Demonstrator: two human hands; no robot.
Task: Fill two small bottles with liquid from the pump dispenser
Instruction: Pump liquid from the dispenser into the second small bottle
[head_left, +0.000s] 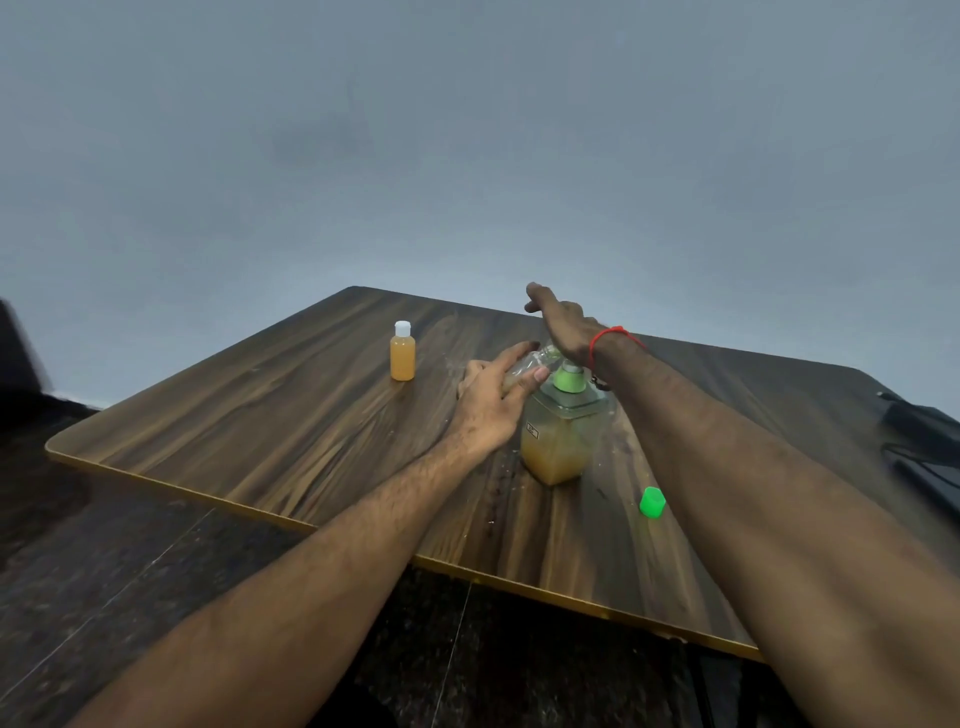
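A square clear pump dispenser (558, 441) with a green pump collar and orange liquid stands mid-table. My right hand (563, 325) lies palm down on top of its pump head, fingers spread, a red thread on the wrist. My left hand (491, 397) grips a small clear bottle (524, 369), tilted with its mouth toward the pump spout; a little orange liquid shows inside. A second small bottle (402, 356), full of orange liquid and closed with a white cap, stands upright to the left. A green cap (652, 502) rests on the table to the right of the dispenser.
The wooden table (270, 415) has a gold edge and stands over a dark speckled floor. Dark objects with a cable (919, 441) lie at the table's right edge. A plain grey wall is behind.
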